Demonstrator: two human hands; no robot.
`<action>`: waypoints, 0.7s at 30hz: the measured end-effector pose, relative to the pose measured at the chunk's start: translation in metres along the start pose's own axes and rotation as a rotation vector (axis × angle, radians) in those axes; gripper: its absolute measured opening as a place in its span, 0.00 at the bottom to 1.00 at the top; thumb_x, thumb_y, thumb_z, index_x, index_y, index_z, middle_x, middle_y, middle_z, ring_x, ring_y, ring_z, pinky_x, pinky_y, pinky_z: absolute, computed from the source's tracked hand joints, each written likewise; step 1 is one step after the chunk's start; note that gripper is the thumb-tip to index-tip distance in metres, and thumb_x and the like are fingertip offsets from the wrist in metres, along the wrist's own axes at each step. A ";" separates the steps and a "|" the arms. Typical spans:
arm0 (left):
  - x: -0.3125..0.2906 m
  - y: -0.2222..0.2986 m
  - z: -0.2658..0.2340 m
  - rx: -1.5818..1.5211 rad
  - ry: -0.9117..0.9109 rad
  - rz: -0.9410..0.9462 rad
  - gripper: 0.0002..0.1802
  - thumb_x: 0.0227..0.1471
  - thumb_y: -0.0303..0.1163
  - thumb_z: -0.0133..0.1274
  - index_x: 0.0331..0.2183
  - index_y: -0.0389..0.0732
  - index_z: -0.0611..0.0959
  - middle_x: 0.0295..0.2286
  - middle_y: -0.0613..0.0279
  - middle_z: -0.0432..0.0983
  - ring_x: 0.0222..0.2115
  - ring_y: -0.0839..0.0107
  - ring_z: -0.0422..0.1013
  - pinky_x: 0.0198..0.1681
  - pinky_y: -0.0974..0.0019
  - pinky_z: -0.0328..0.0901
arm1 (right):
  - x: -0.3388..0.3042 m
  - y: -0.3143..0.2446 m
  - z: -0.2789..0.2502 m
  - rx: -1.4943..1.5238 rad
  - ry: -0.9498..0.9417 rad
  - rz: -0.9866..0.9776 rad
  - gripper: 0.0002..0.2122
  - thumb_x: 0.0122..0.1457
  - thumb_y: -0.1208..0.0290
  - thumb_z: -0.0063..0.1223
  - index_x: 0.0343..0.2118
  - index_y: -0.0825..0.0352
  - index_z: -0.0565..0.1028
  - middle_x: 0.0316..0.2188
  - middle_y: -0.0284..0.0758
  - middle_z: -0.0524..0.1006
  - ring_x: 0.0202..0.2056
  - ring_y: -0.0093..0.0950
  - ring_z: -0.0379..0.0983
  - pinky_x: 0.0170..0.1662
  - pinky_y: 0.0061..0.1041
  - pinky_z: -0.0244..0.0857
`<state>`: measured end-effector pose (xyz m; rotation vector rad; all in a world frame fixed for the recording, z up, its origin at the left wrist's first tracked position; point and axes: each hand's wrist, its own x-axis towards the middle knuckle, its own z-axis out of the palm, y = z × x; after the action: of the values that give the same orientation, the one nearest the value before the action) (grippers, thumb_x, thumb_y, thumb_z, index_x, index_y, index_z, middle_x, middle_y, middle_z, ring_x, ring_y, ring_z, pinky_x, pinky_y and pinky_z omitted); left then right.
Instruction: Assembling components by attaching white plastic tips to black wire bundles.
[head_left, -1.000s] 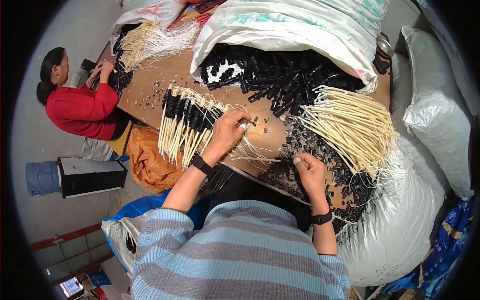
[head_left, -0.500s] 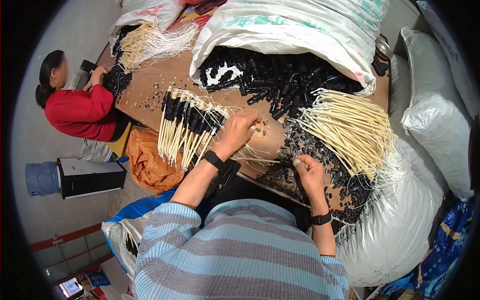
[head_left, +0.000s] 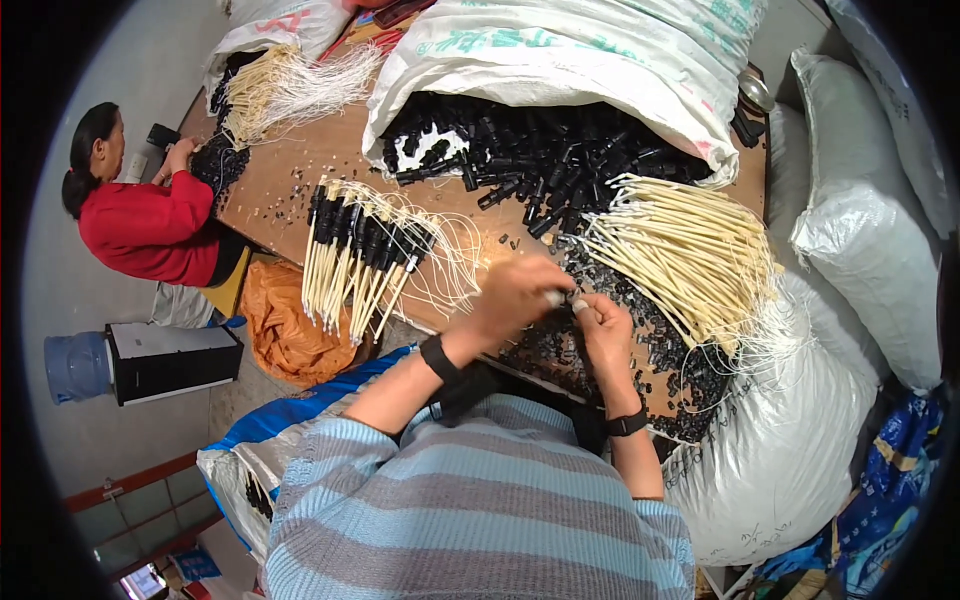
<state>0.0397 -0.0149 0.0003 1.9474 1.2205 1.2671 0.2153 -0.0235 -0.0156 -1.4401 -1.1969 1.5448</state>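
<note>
Near the table's front edge my two hands meet, fingertips almost touching. My left hand (head_left: 515,303) is smeared by motion, and its fingers cannot be made out. My right hand (head_left: 605,330) is closed in a pinch, thumb and fingers together at a small dark piece too unclear to name. Around and behind them lie many small black pieces (head_left: 690,390). To the right is a pile of cream sticks with thin white strings (head_left: 690,260). On the left lies a row of cream sticks with black sleeves (head_left: 360,255), their strings trailing toward my left hand.
A white woven sack (head_left: 540,60) spills black tubular fittings (head_left: 540,150) at the back. Full white sacks (head_left: 860,220) crowd the right side. Across the table's left end a co-worker in a red top (head_left: 150,230) handles small pieces. An orange bag (head_left: 295,320) lies by the table.
My left hand has moved right, from beside the sleeved row to my right hand. The right hand has shifted slightly. The cream stick with a dark end that lay between them no longer shows.
</note>
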 end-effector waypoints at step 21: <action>-0.015 -0.004 0.005 -0.103 0.069 -0.436 0.14 0.37 0.13 0.53 0.31 0.37 0.83 0.29 0.66 0.76 0.27 0.81 0.70 0.27 0.77 0.63 | -0.005 0.000 0.012 -0.698 0.230 -0.904 0.06 0.54 0.75 0.56 0.35 0.65 0.77 0.21 0.33 0.77 0.15 0.29 0.71 0.18 0.26 0.61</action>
<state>0.0405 -0.0257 -0.0118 1.4681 1.4821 1.1464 0.2041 -0.0303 -0.0142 -1.1237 -1.9651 0.3419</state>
